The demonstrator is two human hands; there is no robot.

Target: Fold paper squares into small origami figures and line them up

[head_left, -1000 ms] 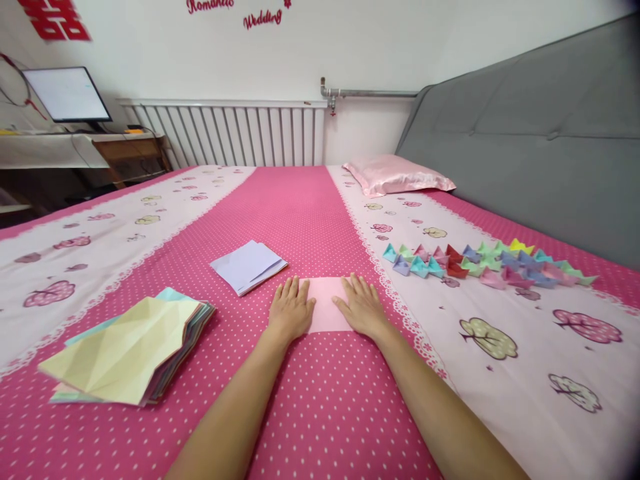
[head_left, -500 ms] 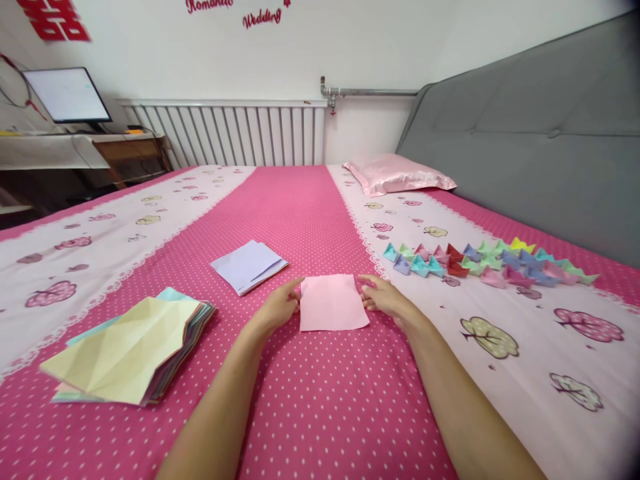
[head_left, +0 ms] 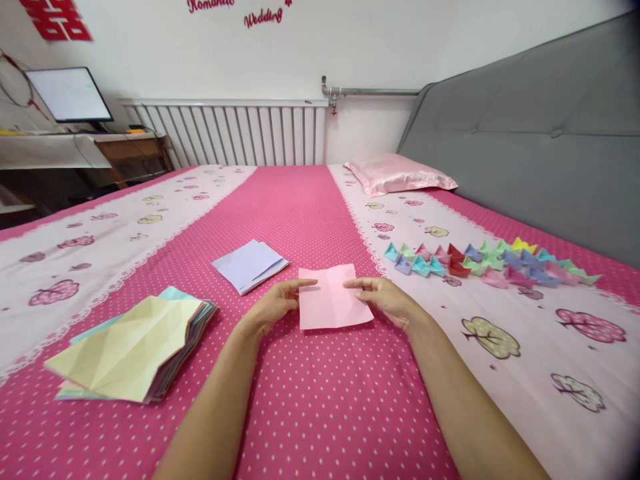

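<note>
A pink sheet of paper (head_left: 333, 307) lies in front of me on the bed, with a faint crease down its middle and its far edge slightly raised. My left hand (head_left: 280, 303) holds its left side, the index finger stretched over the top and the other fingers curled at the edge. On the opposite side my right hand (head_left: 383, 298) grips the right edge, with fingertips over the paper and the rest beneath or beside it. A small stack of lilac paper (head_left: 247, 263) rests just beyond my left hand.
Left of my arm sits a thick pile of creased coloured paper (head_left: 127, 347), pale yellow on top. Several folded paper boats (head_left: 493, 263) stand in rows at the right. Farther back are a pink pillow (head_left: 400, 173), a grey headboard (head_left: 530, 100) and a white radiator (head_left: 225, 133).
Both hands have moved inward over the pink paper, from its side edges onto its upper part. Its far edge has lifted and a middle crease now shows.
</note>
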